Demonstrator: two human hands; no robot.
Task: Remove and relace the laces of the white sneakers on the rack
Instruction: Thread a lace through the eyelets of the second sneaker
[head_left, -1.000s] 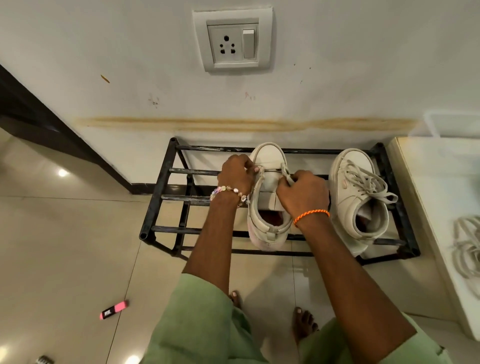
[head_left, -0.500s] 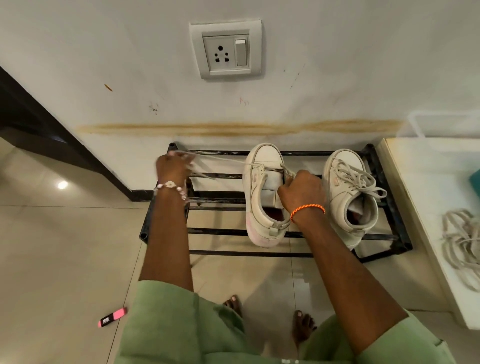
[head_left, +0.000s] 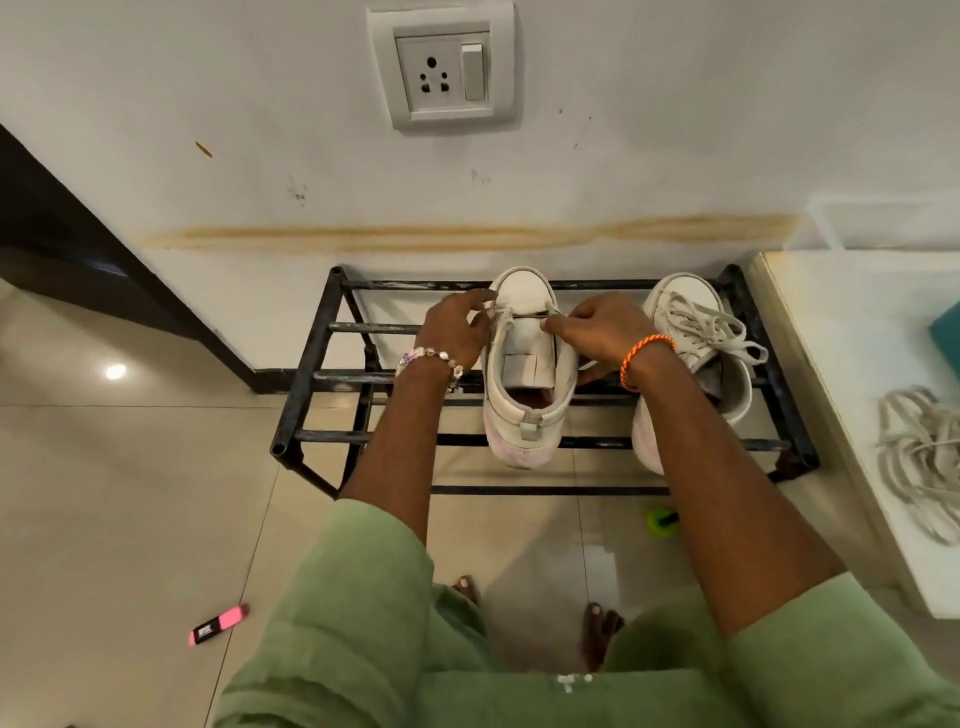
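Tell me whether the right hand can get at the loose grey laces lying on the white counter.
Probably yes: the loose grey laces lie uncovered on the white counter, but the right hand is busy at the sneaker.

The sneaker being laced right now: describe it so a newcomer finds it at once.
Below the wall socket stands a black metal rack holding two white sneakers. It is the left-hand white sneaker, between both hands. Unlike the fully laced white sneaker beside it, its grey tongue is bare, with one lace row near the toe.

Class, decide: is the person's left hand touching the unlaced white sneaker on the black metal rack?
Touching. The head view shows the left hand with fingertips on the unlaced white sneaker by its front eyelets.
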